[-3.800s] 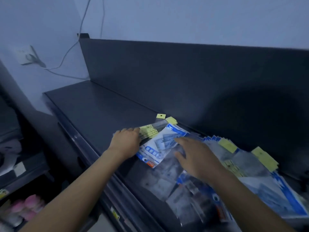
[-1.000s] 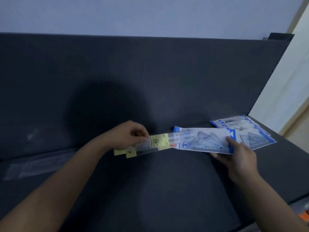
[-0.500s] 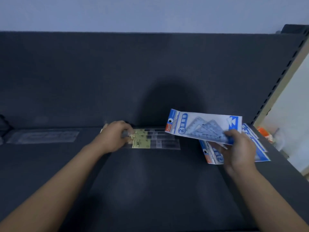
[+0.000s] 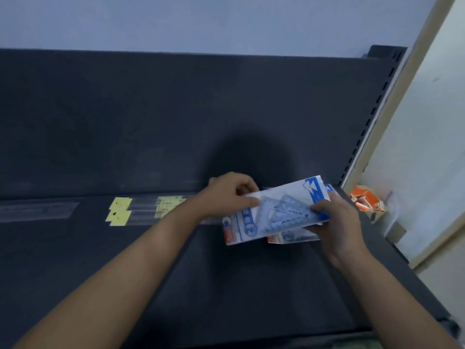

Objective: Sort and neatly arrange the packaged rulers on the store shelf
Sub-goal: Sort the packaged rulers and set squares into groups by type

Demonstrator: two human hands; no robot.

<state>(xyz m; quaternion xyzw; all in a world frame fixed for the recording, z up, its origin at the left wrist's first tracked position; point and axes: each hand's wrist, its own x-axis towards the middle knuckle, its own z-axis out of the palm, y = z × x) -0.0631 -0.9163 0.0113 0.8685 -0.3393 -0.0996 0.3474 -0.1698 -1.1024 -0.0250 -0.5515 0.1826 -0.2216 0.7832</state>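
A blue-and-white pack of triangle rulers (image 4: 274, 212) is held a little above the dark shelf (image 4: 226, 285), tilted up to the right. My left hand (image 4: 226, 195) pinches its upper left edge and my right hand (image 4: 337, 222) grips its right end. More blue-and-white packs (image 4: 292, 236) lie on the shelf just under it, mostly hidden. Two clear straight-ruler packs with yellow header cards (image 4: 120, 210) lie side by side along the back of the shelf, left of my hands.
Another clear pack (image 4: 37, 211) lies flat at the far left by the back panel (image 4: 176, 122). An orange-and-white box (image 4: 367, 201) sits past the shelf's right end, beside the slotted upright (image 4: 370, 119) and a pale wall.
My left hand let go of the yellow-tagged ruler packs, which now lie on the shelf, and moved right onto the blue-and-white pack held by my right hand.
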